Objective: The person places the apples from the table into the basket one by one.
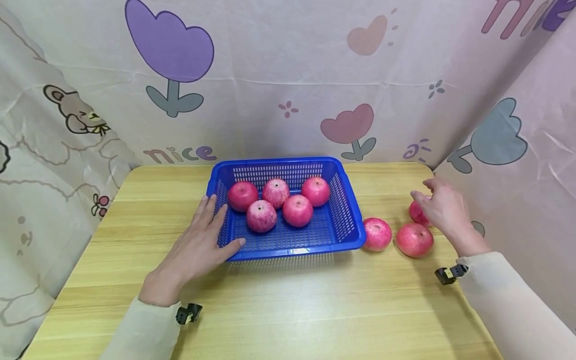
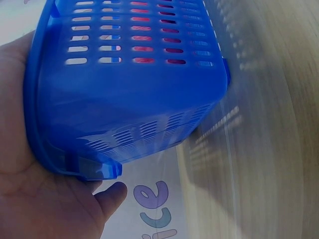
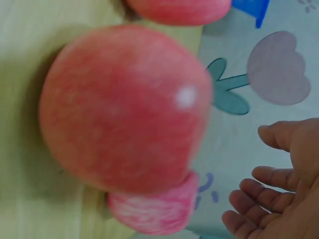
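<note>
A blue plastic basket (image 1: 288, 252) with slotted walls stands on the table, several red apples (image 1: 297, 210) inside it. My left hand (image 1: 198, 245) rests on its left front corner, fingers straight along the rim; the left wrist view shows the palm against the basket's outer wall (image 2: 134, 89). To the right of the basket lie three more apples: a streaked one (image 1: 377, 234) right by its corner, a larger one (image 1: 414, 240), and one (image 1: 419, 213) partly hidden behind my right hand (image 1: 445, 207). That hand hovers over it with loosely bent fingers, holding nothing in the right wrist view.
The wooden table (image 1: 288, 310) reaches to a patterned cloth (image 1: 270, 115) at the back and along both sides. Both sleeves carry a small black wrist camera (image 1: 189, 314). The right forearm passes over the table's right edge.
</note>
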Tool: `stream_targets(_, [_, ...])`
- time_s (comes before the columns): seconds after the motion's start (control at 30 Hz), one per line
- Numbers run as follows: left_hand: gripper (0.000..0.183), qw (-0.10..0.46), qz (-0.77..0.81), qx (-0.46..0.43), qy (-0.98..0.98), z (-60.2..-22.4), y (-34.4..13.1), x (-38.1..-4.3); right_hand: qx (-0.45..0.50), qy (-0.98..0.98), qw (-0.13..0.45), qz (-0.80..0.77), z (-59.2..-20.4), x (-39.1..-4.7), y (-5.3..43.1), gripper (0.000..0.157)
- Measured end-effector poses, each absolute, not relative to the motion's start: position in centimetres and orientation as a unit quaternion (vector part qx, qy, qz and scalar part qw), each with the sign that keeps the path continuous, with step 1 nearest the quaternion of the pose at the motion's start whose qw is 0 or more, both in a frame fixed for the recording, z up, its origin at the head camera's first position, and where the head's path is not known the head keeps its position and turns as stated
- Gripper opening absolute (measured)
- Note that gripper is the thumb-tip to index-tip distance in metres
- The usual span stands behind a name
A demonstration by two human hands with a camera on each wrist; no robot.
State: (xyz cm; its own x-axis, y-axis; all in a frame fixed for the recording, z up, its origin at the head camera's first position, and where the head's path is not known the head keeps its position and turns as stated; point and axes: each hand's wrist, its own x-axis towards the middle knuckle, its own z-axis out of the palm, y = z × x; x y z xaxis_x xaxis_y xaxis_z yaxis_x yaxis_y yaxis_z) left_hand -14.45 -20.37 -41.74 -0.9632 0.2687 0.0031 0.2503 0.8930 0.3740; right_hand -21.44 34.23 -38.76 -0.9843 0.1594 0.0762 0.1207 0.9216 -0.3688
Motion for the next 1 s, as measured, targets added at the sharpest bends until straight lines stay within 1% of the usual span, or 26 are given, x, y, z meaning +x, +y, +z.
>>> stream_targets(0.37, [0.109,0.026,0.186,0.131,0.973,-41.8,-20.3,-14.3,-0.108,-0.98,-0.003,0.166,-41.0,-22.2,36.5,0.077])
stream_targets(0.67, [0.109,0.028,0.186,0.127,0.974,-41.8,-20.3,-14.3,-0.111,-0.979,-0.051,0.165,-41.9,-22.4,36.7,0.096])
stream_targets(0.87, [0.109,0.025,0.187,0.128,0.974,-41.8,-20.3,-14.3,-0.124,-0.976,-0.07,0.165,-42.3,-22.5,36.7,0.099])
stream_targets(1.0, [0.109,0.023,0.185,0.128,0.974,-41.8,-20.3,-14.3,-0.13,-0.976,-0.067,0.162,-42.7,-22.5,36.6,0.098])
